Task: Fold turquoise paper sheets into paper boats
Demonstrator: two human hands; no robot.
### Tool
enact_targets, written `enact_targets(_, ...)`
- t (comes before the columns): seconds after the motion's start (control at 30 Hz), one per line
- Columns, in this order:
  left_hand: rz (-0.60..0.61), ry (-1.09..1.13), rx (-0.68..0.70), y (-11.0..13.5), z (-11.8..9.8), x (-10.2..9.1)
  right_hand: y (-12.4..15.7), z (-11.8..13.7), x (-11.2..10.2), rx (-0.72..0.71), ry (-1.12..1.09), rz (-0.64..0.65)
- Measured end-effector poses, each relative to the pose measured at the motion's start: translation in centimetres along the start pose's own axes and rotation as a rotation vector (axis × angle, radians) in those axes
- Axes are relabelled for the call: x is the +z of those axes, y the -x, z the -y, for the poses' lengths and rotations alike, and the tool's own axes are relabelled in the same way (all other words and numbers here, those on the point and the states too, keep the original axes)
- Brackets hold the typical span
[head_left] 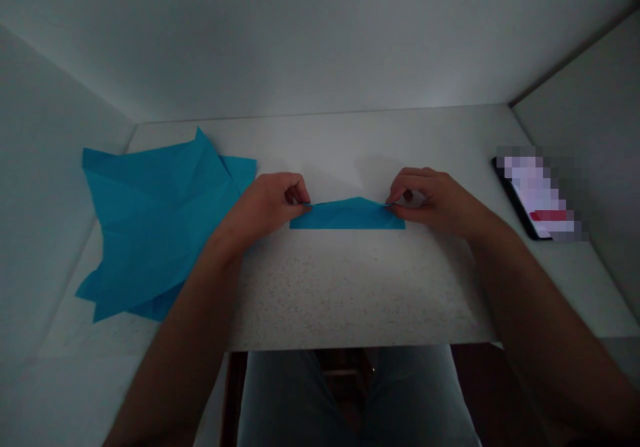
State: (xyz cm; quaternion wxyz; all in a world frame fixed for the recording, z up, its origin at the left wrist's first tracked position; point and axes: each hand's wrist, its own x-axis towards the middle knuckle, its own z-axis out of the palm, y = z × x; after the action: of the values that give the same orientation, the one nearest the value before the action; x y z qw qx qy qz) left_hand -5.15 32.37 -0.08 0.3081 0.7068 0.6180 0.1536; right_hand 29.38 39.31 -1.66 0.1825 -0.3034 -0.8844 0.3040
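Note:
A narrow folded strip of blue paper [350, 216] lies crosswise on the white desk in front of me. Its lower edge is straight, and its upper edge rises to a low peak near the middle. My left hand [280, 201] pinches the upper left end between thumb and fingers. At the other end, my right hand [423, 195] is closed in a similar pinch on the upper right corner. Part of each end is covered by the fingertips.
Creased blue paper sheets [150, 220] lie in a loose pile at the left, partly behind my left forearm. A phone [535, 197] with a lit, blurred screen rests at the right. Walls enclose the desk [360, 300] at the back and both sides.

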Motion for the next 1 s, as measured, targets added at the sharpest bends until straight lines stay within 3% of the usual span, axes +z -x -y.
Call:
enact_targets(0.33,-0.001,-0.137,0.036,0.0,-0.5,0.0,0.2,-0.6,0.5,-0.052,0.014,0.002)
enact_targets(0.67,0.171,-0.01,0.111,0.0,-0.1,-0.5,0.3,-0.3,0.2,0.027,0.05,-0.002)
enact_targets(1.0,-0.059,0.033,0.025,-0.4,0.7,0.4,0.2,-1.1,0.2,0.17,0.136,-0.094)
